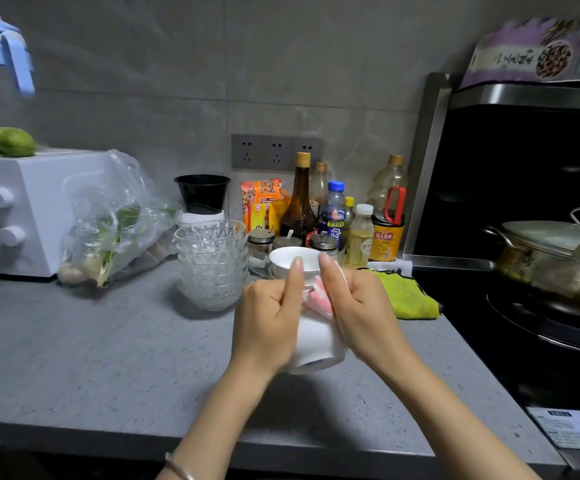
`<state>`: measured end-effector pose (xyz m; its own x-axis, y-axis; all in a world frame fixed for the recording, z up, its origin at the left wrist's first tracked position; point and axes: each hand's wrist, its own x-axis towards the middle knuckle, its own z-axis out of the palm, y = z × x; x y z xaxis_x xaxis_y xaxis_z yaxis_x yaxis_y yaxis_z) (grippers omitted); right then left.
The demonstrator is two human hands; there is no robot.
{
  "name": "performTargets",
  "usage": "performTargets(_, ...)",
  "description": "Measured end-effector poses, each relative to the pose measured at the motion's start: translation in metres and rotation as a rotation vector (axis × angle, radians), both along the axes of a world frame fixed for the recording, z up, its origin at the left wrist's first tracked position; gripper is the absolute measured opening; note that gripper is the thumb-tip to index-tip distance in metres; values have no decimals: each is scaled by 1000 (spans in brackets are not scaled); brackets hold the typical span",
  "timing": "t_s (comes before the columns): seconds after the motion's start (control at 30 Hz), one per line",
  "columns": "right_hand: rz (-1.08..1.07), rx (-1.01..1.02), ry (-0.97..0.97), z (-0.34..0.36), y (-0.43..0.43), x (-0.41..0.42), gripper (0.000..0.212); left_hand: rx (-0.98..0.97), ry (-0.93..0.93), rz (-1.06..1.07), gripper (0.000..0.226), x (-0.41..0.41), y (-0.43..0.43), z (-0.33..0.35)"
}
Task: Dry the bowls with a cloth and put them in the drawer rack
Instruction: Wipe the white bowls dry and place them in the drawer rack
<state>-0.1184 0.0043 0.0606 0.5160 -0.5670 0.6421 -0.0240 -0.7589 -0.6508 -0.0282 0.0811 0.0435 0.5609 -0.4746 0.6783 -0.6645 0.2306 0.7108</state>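
Observation:
A white bowl (318,344) is held tilted above the grey counter, its foot toward me. My left hand (269,317) grips its left side, thumb up along the rim. My right hand (357,303) presses a pink-and-white cloth (319,299) against the bowl's rim and right side. Behind my hands another white bowl (290,259) stands upright on the counter. To its left rises a stack of several clear glass bowls (212,261). The drawer rack is not in view.
A yellow-green cloth (408,296) lies right of my hands. Bottles and spice jars (330,216) crowd the back wall. At the left stand a white appliance (28,209) and a plastic bag of vegetables (115,223). A lidded pot (551,251) sits on the stove (538,327).

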Motion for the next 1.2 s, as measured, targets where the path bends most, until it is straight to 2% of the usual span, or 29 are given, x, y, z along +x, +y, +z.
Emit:
performTargets(0.03,33,45,-50,-1,2,0,60,-47,90,-10,65,-2,1,-1)
performTargets(0.1,147,221,-137,-5,4,-1,53,-184,383,-48,66,-5,0,-2)
performTargets(0.13,187,264,-151,-9,7,-2,52,-237,496,-46,62,-5,-2,-3)
performTargets(0.17,189,222,-138,-12,11,-3,53,-263,540,-17,61,-6,-4,-4)
performTargets(0.3,-64,-391,39,-22,33,1,53,-274,513,2,67,-13,-9,-8)
performTargets(0.33,-93,-463,19,-22,33,2,52,-285,514,8,65,-16,-8,-9)
performTargets(0.37,-72,-423,-10,-20,29,3,49,-301,503,21,64,-18,-6,-9)
performTargets(0.47,157,97,-96,-10,10,-2,45,-347,546,67,59,-22,-2,-4)
performTargets(0.5,184,173,-95,-10,9,-3,48,-360,564,63,58,-23,0,-1)
performTargets(0.53,161,123,-88,-10,15,-3,50,-365,553,52,57,-21,0,-1)
performTargets(0.63,-95,-395,3,-17,36,3,50,-301,448,56,61,-19,-2,-2)
performTargets(0.67,-125,-470,-3,-20,37,4,50,-291,440,48,62,-19,-3,-4)
performTargets(0.7,-98,-439,-23,-18,36,4,49,-294,447,32,64,-21,-3,-4)
performTargets(0.73,-39,-316,-77,-12,35,2,46,-315,466,22,66,-23,-2,-3)
performTargets(0.8,143,100,-229,-1,26,-1,34,-372,566,35,57,-26,1,2)
performTargets(0.87,244,510,-267,1,16,-1,26,-407,685,36,50,-26,3,4)
performTargets(0.97,334,949,-408,-11,8,4,22,-459,821,-25,41,-21,6,4)
performTargets(1.03,309,1064,-481,-19,8,9,30,-436,813,-92,40,-21,9,7)
performTargets(1.1,261,1062,-562,-19,7,8,35,-339,712,-131,43,-22,11,9)
performTargets(1.17,191,964,-627,-17,4,4,28,-183,589,-147,48,-17,13,9)
performTargets(1.2,137,857,-596,-15,4,0,23,-89,527,-176,55,-11,14,7)
